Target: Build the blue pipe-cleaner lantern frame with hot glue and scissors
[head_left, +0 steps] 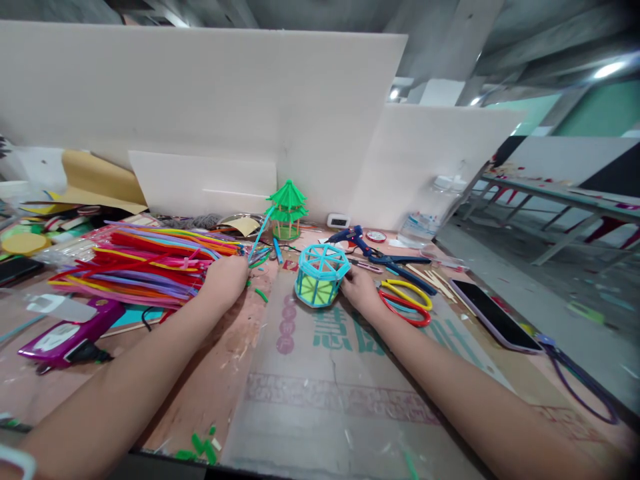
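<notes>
Across the cardboard-covered table [310, 393], the big heap of coloured straws [145, 267] lies loose at the left, where the left hand [227, 279] pinches a light blue straw [260, 237]. The right hand [361, 288] rests curled against the teal straw lantern [321, 273], whose frame and ribbed top look assembled around yellow-green panels; I judge only trimming remains. No containers show.

craft workshop: straws [150, 263], glue gun [353, 237], worktables [560, 193].

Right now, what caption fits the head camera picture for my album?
Left hand grips a blue straw beside colourful straws; right hand steadies a turquoise lantern.
</notes>
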Tool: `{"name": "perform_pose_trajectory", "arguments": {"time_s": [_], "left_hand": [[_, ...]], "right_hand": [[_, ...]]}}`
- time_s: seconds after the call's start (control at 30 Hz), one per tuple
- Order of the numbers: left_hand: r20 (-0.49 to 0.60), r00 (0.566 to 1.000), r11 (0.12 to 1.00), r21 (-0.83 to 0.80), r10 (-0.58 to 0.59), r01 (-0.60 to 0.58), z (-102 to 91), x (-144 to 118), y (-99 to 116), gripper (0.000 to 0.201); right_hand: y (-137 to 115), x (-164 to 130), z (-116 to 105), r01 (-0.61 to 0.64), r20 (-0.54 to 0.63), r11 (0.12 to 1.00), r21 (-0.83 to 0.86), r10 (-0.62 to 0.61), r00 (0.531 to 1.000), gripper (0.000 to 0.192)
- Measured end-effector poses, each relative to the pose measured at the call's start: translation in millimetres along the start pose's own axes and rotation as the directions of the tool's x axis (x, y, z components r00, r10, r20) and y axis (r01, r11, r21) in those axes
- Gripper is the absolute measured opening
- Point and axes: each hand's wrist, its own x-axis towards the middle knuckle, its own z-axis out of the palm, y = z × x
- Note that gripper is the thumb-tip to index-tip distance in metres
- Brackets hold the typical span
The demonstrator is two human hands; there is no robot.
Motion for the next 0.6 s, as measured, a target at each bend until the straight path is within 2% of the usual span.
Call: {"name": "perform_pose_trajectory", "arguments": {"time_s": [0.13, 0.4, 0.6], "left_hand": [[-0.015, 1.000, 0.997, -0.076, -0.007, 0.006, -3.5, 1, 2, 0.033], [-0.076, 0.997, 0.935, -0.353, 0.016, -0.042, -25.4, 10, -11, 0.046], [-0.164, 0.986, 0.924, -0.378, -0.017, -0.048, -21.1, 5, -7, 0.032]], "right_hand": [[-1, -1, 0, 0.002, -0.005, 1.000, 0.003, -0.002, 1.000, 0.026], [-1, -2, 0, -0.001, -0.007, 1.000, 0.012, 0.001, 1.000, 0.026], [-6, -3, -1, 0.011, 0.009, 1.000, 0.016, -0.012, 1.000, 0.028]]}}
